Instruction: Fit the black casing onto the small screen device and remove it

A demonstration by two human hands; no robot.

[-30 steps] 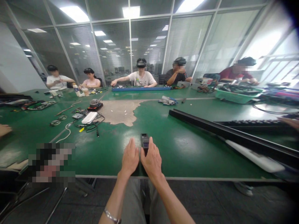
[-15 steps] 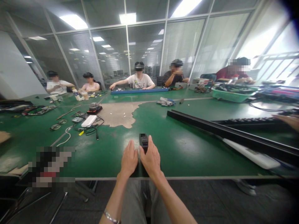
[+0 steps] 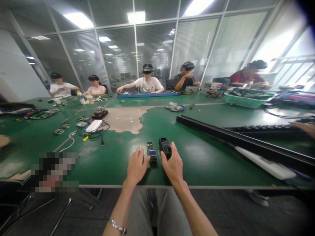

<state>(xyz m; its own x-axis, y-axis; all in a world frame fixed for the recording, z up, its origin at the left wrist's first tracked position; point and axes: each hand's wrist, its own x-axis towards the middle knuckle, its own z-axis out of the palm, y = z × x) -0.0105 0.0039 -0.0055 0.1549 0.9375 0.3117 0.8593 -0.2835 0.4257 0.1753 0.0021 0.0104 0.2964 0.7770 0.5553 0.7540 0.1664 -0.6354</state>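
Observation:
Near the front edge of the green table (image 3: 204, 168), two small parts lie side by side before me. One is a circuit board with a small blue screen (image 3: 152, 151). My left hand (image 3: 137, 165) rests just left of it, fingers stretched forward and thumb at its near left edge; whether the thumb touches it I cannot tell. To the right, a black plastic housing (image 3: 164, 144) with an open window sits between the thumb and fingers of my right hand (image 3: 173, 164). The fingertips on its far side are partly hidden.
Long black rails (image 3: 216, 132) and a white strip (image 3: 265, 162) lie to the right. At left are a white box (image 3: 94, 126), cables and glasses (image 3: 61, 129). A green basket (image 3: 248, 101) stands at the back right. Several people sit across the table.
The black housing has moved right with my right hand, away from my left hand. The circuit board with the blue screen is now exposed between the hands.

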